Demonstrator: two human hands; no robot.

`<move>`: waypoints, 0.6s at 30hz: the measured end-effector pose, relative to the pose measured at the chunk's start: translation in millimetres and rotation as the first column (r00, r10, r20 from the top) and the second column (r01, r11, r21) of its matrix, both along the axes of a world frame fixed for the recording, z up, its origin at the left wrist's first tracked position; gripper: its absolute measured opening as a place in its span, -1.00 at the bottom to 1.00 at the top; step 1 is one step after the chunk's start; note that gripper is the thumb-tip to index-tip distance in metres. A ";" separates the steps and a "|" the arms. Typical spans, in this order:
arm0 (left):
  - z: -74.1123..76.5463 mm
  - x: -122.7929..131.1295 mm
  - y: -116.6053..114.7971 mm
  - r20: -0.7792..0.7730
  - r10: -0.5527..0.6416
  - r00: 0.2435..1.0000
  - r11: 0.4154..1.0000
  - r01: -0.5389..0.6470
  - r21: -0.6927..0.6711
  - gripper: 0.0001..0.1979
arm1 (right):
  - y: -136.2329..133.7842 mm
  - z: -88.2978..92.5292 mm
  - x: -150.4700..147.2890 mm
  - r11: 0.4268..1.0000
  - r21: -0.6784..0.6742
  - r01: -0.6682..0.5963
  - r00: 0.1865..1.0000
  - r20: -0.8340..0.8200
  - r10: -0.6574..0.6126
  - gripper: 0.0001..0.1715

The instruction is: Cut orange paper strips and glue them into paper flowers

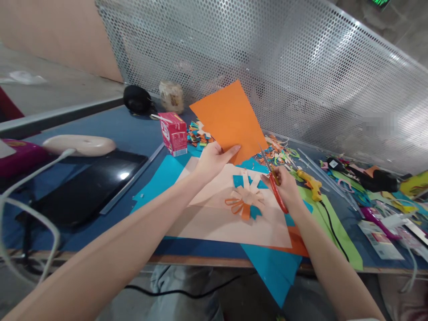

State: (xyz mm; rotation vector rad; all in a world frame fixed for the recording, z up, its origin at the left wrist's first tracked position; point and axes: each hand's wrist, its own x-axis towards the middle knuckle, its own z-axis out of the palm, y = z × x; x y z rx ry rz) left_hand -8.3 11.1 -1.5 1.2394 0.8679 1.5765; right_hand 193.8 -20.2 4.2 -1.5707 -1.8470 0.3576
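Note:
My left hand (217, 157) pinches the lower edge of an orange paper sheet (230, 116), which stands tilted up above the table. In my right hand (286, 183) is a pair of scissors (278, 195) with red handles, its blades pointing up at the sheet's lower right corner. Whether the blades touch the paper I cannot tell. Below both hands lies a pale pink sheet (214, 223). On it rests a flower-like paper cutout (245, 199) with looped and flat strips in orange, pale pink and blue.
A pink drink carton (174, 133), paper scraps (279, 149) and a jar (171, 96) stand or lie toward the perforated metal panel (267, 58). To the right is a yellow glue gun (310, 183) on green paper (337, 232). At left lie a black tablet (90, 187) and a white cable (36, 178).

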 end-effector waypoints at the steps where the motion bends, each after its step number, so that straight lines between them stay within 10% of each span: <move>1: -0.1 -0.1 -0.1 -0.009 0.004 1.000 1.000 -0.004 0.002 -0.58 | 0.2 -0.1 0.2 1.000 0.000 0.004 1.000 0.001 -0.004 -0.47; 18: -5.2 -3.7 6.0 -0.185 0.070 0.980 0.995 -0.054 0.089 -0.69 | 2.4 -3.8 3.6 1.000 -0.011 -0.011 1.000 -0.025 0.011 -0.50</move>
